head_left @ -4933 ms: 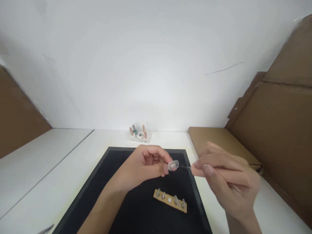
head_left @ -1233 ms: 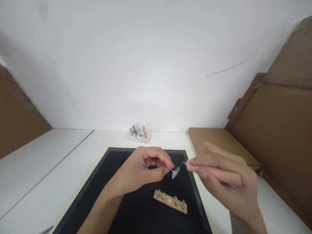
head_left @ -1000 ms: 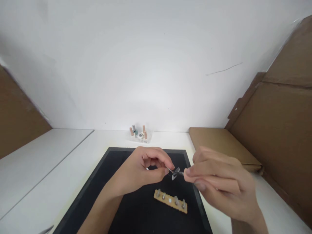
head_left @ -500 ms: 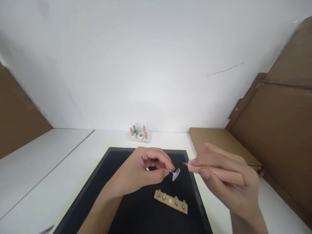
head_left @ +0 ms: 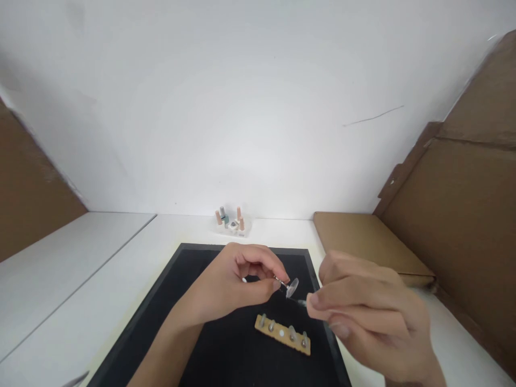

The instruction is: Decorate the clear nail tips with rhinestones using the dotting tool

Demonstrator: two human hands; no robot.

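My left hand pinches a thin metallic stem between thumb and forefinger. On the stem's end sits a clear oval piece that looks like a false nail. From the right, my right hand grips the pink handle of a nail polish brush. The brush's dark tip points left, at the lower edge of the clear piece; whether it touches, I cannot tell. Below both hands, a wooden strip carries several small clear nail tips on stands and a white dot.
A black mat lies under the hands. Behind it stands a clear tray of nail polish bottles near the white wall. A flat cardboard box lies at the back right. Cardboard panels flank both sides.
My right hand has moved down and slightly left, bringing the brush tip from above right of the clear piece to its lower edge. My left hand has stayed in place.
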